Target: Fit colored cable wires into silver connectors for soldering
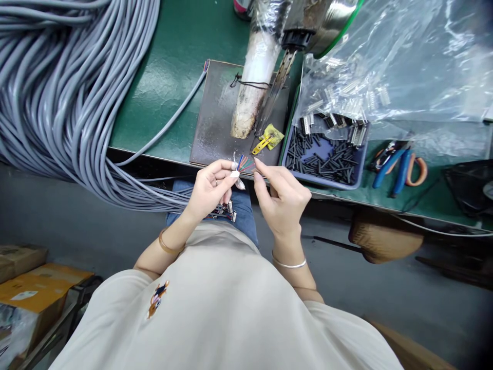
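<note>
In front of my belly, my left hand (215,186) is closed around the stripped end of a cable. Thin coloured wires (245,163), red, green and blue among them, fan out from its fingertips toward the right. The thumb and forefinger of my right hand (280,192) pinch at the tips of these wires; how many lie between them is too small to tell. Below my left hand, several metal connectors (231,209) on cable ends lie over my lap. Just beyond the wires is a dark board (215,118) with a yellow clip (262,144) on it.
Grey cables (77,92) cover the left side. A scorched white tube (254,77) and metal rods (279,82) slant over the board. Rightward stand a blue bin (356,177) of black sleeves and connectors, a plastic bag (416,67), blue-handled pliers (402,172) and a solder spool (335,25).
</note>
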